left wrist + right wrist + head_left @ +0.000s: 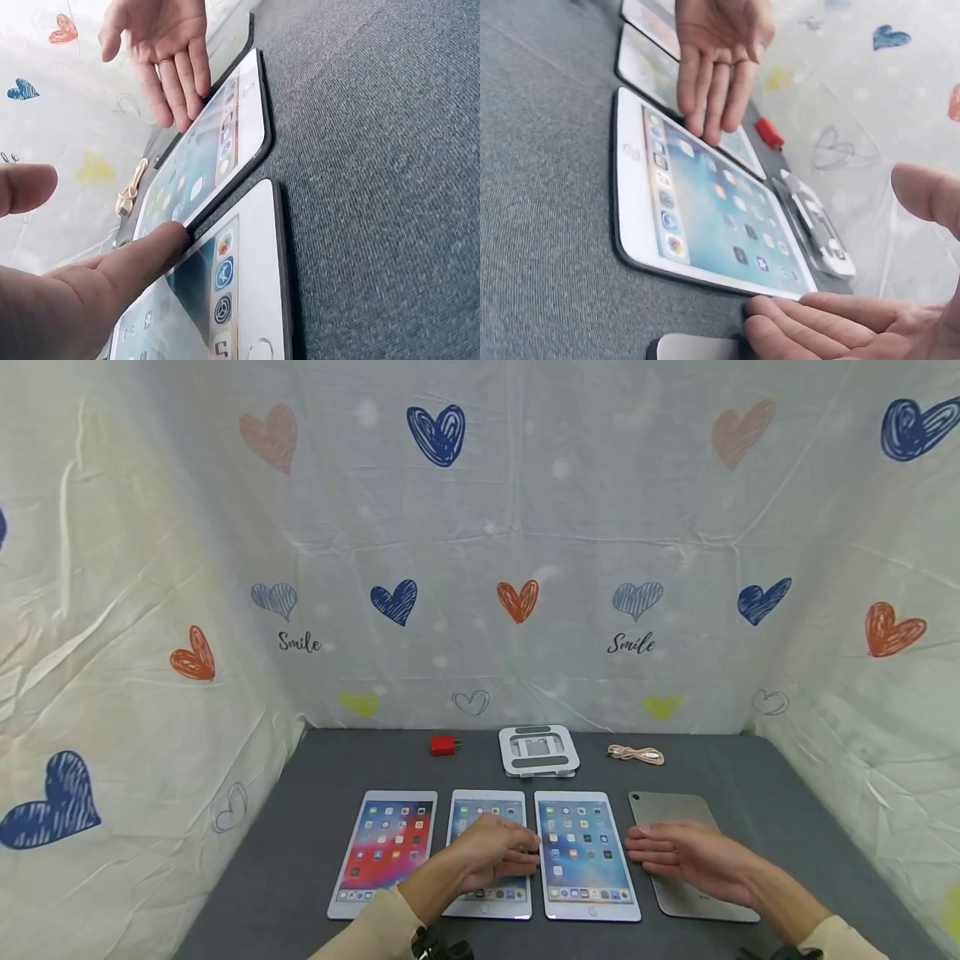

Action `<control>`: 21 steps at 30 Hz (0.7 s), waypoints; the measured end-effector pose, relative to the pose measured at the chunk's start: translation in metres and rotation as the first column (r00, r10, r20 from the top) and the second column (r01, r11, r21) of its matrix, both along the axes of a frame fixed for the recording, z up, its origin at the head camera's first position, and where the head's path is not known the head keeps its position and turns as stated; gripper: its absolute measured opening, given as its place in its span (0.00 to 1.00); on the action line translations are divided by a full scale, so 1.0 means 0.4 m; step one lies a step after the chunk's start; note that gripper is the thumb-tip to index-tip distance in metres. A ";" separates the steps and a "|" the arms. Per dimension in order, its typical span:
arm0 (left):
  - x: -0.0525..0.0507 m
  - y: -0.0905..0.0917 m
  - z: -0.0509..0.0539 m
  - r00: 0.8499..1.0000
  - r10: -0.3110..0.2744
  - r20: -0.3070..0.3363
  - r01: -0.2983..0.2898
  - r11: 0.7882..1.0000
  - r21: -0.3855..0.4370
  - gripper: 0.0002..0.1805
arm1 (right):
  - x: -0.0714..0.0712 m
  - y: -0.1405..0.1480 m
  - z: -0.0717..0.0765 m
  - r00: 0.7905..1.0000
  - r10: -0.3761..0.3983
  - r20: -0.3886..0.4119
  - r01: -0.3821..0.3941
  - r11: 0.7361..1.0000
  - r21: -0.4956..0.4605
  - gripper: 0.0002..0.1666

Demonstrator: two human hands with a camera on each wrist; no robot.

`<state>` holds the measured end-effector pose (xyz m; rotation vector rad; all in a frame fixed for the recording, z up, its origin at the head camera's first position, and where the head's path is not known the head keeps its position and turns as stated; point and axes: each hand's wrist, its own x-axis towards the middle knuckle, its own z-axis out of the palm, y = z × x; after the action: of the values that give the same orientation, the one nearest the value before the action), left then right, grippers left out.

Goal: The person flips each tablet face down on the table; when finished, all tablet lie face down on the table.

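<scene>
Four tablets lie in a row on the dark cloth. My left hand (493, 855), fingers extended, is over the second white tablet (491, 909), its fingertips at the left edge of the third white tablet (585, 852) with a blue screen. On that tablet's other side, my right hand (693, 858) reaches in with straight fingers near its right edge. Beneath the right hand is a grey tablet (678, 807), back side up and partly covered. The leftmost tablet (393, 843) shows a red and blue screen. Neither hand grips anything; whether the fingertips touch the third tablet I cannot tell.
Behind the tablets are a red charger plug (443, 745), a white and grey folding stand (539, 751) and a coiled pale pink cable (636, 754). White fabric printed with hearts (517, 602) encloses the table (360, 762) at the back and both sides.
</scene>
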<state>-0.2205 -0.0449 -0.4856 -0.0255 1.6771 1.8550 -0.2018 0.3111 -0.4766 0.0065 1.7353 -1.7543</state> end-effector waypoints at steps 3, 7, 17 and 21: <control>0.000 -0.003 -0.004 0.999 -0.032 0.003 0.032 0.999 -0.002 0.19 | 0.001 -0.007 -0.005 1.000 -0.017 0.010 0.017 1.000 -0.002 0.46; -0.006 -0.005 -0.005 0.997 -0.081 -0.002 0.081 0.997 -0.011 0.21 | 0.005 -0.019 -0.011 0.998 -0.063 0.007 0.063 0.998 0.007 0.46; -0.014 0.003 0.003 0.996 -0.090 -0.007 0.090 0.995 -0.036 0.21 | 0.008 -0.034 -0.008 0.972 -0.230 0.041 0.230 0.973 -0.006 0.24; -0.012 0.015 -0.005 0.996 -0.085 -0.016 0.085 0.996 -0.020 0.20 | 0.011 -0.032 -0.010 0.962 -0.269 0.040 0.270 0.963 -0.012 0.24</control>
<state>-0.2251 -0.0390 -0.4876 0.0528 1.6812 1.7810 -0.1974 0.2984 -0.4807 0.2803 1.7568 -1.9483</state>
